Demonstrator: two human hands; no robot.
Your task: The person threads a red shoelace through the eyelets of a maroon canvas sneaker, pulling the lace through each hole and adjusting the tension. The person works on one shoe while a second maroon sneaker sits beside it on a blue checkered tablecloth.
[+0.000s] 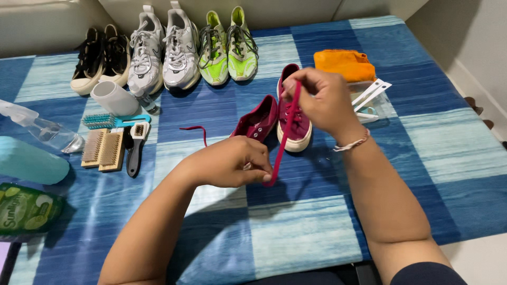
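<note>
At the near left edge a green pouch [24, 209] is laid flat, with a pale teal bottle [29, 161] on its side just beyond it and a clear spray bottle [45, 129] tilted farther back; what is inside them cannot be told. Near the middle, the left hand [229, 162] is closed into a loose fist, and the lower end of a maroon lace [285, 134] is pinched at its fingertips. The lace is drawn taut, slanting up to the right hand [319, 100], where its upper end is gripped between thumb and curled fingers; a thin bracelet [351, 143] is worn at that wrist. Under the right hand a maroon shoe [296, 132] is stood upright on the blue checked cloth [317, 221], and its mate [257, 120] is tipped over beside it, a loose lace trailing left. Left of these, brushes [113, 148] are set out side by side. Behind the right hand a clear box [380, 105] and an orange cloth [344, 64] are seen. Along the far edge, black [100, 58], white [161, 50] and green [228, 47] pairs are lined up.
</note>
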